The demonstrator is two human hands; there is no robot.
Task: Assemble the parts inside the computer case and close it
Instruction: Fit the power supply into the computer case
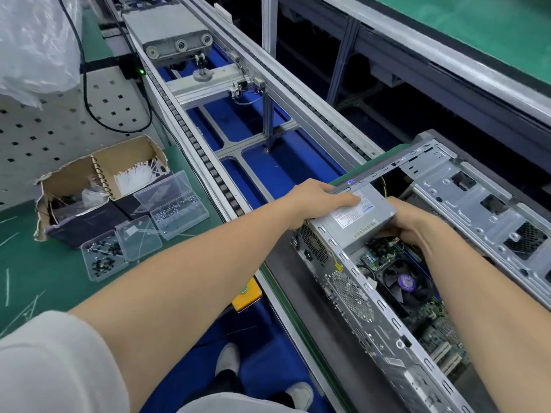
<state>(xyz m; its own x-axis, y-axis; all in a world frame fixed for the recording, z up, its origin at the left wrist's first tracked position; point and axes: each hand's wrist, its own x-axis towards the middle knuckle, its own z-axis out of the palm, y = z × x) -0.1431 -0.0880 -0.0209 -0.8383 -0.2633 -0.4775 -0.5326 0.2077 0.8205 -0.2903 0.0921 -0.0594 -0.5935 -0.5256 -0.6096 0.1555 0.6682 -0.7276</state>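
- The right hand (417, 231) held the power supply (354, 217) with its fingers curled round the unit's right-hand edge. The left hand (319, 201) lay with straight fingers pressed flat on the top face, not wrapped round it.
- Seen from the power supply, the left hand sat at nine o'clock and the right at three o'clock, so the unit was bracketed between them. Both touched it and neither was clearly nearer.
- The computer case (362, 289) lay open on the line, its long axis running from about eleven o'clock to five o'clock. The power supply sat at the eleven o'clock end, against the perforated rear wall.
- The motherboard (384, 256) and the CPU fan (407, 283) lay just beyond the unit toward five o'clock, beneath the right wrist.
- The hinged metal drive frame (477, 204) stood swung out at two o'clock.
- Whether the unit was fully seated could not be told. In my judgement, the next move was a short slide toward the rear wall.
- Clear screw boxes (176, 207) waited well apart at nine o'clock.
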